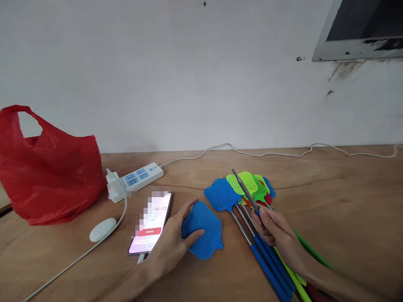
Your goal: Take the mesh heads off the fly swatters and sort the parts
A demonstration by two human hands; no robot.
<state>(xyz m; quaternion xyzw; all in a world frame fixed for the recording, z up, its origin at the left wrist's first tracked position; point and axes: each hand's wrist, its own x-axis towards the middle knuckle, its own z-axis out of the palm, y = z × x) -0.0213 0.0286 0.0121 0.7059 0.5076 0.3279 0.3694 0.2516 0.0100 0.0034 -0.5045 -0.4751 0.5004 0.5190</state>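
My left hand [172,247] curls round a loose blue mesh swatter head [203,230] lying on the wooden table [330,197], thumb on top of the mesh. My right hand [274,233] pinches a thin metal rod [243,188] that slants up and to the left above a pile of assembled fly swatters [244,188]. The pile has blue, green and red heads fanned out, and its blue and green handles [267,260] run toward me under my right wrist.
A phone [153,226] showing a timer lies just left of my left hand. A white power strip [135,178], its cable, a white oval object [103,229] and a red plastic bag [47,167] sit at the left. A white wall stands behind.
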